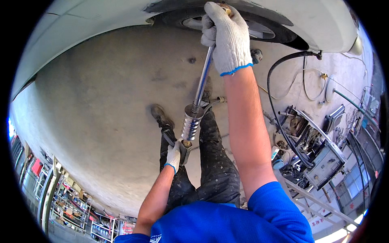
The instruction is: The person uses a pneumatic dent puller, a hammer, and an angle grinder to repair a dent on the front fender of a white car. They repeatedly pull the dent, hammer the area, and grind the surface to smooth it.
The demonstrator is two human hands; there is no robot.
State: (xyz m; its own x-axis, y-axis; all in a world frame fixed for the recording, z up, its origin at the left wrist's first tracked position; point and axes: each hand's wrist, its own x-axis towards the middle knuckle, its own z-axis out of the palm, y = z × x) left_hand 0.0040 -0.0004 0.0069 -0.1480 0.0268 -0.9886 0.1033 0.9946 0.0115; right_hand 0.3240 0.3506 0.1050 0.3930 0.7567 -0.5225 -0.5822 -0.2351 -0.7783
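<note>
Both my hands wear white knit gloves with blue cuffs, and between them runs a slide hammer dent puller. Its chrome rod slants up from near my knees to the car's wheel arch. My right hand is closed around the rod's far end, where a brass-coloured piece shows at the fingers. Lower down, my left hand grips the dark handle. The ribbed metal weight sits on the rod just above that handle. Whether the tip touches the car body is hidden behind my right glove.
A pale car body arches across the top, with its wheel behind my right hand. A black cable hangs at the right, by a cart of tools. Shelves stand at lower left. A small round tool lies near the tyre.
</note>
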